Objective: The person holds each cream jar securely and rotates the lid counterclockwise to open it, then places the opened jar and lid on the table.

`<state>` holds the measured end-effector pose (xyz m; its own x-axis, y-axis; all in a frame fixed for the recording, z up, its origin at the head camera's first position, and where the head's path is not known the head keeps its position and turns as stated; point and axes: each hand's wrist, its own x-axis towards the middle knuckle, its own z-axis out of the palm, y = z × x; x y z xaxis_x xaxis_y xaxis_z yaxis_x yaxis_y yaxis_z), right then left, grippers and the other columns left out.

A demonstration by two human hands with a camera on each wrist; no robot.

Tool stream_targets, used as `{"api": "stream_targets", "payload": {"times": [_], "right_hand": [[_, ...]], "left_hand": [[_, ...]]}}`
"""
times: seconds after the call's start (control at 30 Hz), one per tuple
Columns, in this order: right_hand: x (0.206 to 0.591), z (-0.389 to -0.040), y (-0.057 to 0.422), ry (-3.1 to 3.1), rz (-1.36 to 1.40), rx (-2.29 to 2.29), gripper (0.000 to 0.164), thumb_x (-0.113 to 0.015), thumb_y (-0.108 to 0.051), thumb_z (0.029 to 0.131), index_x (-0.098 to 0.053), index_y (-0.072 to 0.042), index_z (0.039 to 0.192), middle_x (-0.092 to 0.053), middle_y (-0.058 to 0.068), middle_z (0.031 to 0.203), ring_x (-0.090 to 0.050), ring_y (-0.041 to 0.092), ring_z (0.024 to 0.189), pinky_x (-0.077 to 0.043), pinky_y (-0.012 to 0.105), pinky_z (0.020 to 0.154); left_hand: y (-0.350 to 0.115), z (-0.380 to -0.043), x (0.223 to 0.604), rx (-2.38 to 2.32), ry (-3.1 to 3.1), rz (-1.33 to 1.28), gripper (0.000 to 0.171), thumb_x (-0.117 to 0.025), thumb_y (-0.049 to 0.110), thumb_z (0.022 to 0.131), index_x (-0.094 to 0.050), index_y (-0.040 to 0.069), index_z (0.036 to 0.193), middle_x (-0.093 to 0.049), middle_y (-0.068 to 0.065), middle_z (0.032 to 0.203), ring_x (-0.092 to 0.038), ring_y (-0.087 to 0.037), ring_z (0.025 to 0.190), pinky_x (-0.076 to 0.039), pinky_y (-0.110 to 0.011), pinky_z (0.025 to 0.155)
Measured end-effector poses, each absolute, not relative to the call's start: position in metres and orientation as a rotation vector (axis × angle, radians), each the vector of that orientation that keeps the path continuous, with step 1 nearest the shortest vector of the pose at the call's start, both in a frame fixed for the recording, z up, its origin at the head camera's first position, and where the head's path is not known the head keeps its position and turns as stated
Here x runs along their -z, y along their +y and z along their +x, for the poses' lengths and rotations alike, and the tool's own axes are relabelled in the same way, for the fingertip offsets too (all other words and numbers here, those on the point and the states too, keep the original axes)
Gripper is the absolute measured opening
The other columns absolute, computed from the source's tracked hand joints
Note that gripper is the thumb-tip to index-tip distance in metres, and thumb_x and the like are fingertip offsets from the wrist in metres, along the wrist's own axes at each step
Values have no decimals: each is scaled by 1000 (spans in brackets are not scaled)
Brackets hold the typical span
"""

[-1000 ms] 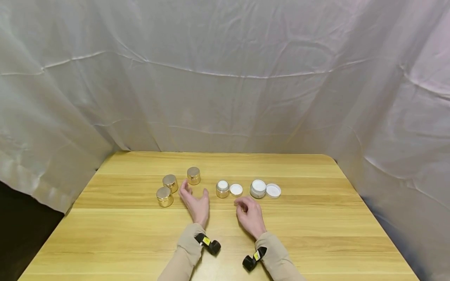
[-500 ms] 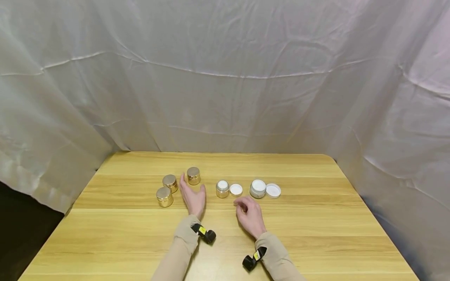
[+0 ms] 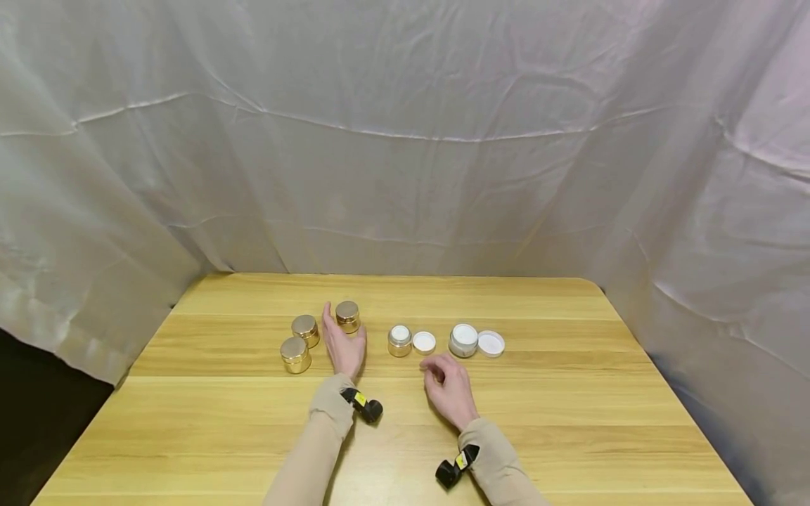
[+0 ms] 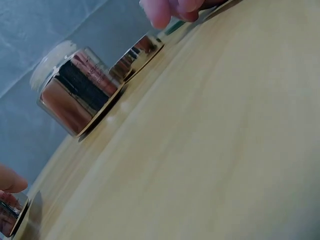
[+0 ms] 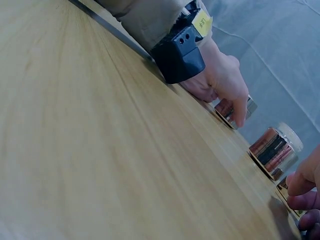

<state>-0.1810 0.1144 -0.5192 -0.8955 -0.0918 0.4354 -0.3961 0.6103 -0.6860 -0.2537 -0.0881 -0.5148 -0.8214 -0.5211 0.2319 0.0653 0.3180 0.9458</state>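
My left hand [image 3: 344,351] reaches around a lidded gold cosmetic jar [image 3: 348,316], fingers on its left side and thumb [image 4: 11,180] on its right. A small gap shows between fingers and jar; contact at the thumb is unclear. To the left stand two more lidded gold jars, one farther back [image 3: 306,330] and one nearer [image 3: 295,355]. My right hand [image 3: 452,390] rests on the table, fingers loosely curled around nothing. Beyond it stand an uncapped gold jar [image 3: 399,343] with a white top, and its upturned lid [image 3: 424,343] beside it.
Farther right is an uncapped pale glass jar [image 3: 464,341] with a white top, its white-lined lid [image 3: 491,344] lying against its right side. The wooden table [image 3: 557,422] ends at a grey curtain [image 3: 405,176] behind and at both sides.
My left hand has moved forward, away from the body, from in front of the far gold jar to around it. The right hand and the other jars stay put.
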Motion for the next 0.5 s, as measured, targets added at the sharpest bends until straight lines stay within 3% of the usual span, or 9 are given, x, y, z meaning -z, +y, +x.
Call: {"api": "stream_targets", "payload": {"times": [0.27, 0.5], "right_hand": [[518, -180, 113, -2476, 390, -1162, 18, -67, 5, 80, -74, -9, 90, -68, 1, 84, -54, 7, 72, -44, 19, 65], [517, -180, 114, -2483, 383, -1169, 15, -68, 1, 81, -74, -9, 91, -67, 5, 83, -53, 7, 72, -43, 20, 66]], "left_hand": [[-91, -259, 515, 1506, -2108, 386, 82, -71, -4, 84, -28, 2, 153, -36, -27, 156, -37, -45, 144, -31, -59, 123], [-93, -261, 514, 1492, -2136, 364, 79, -71, -5, 85, -29, 4, 152, -45, -28, 149, -45, -48, 136, -38, -61, 117]]}}
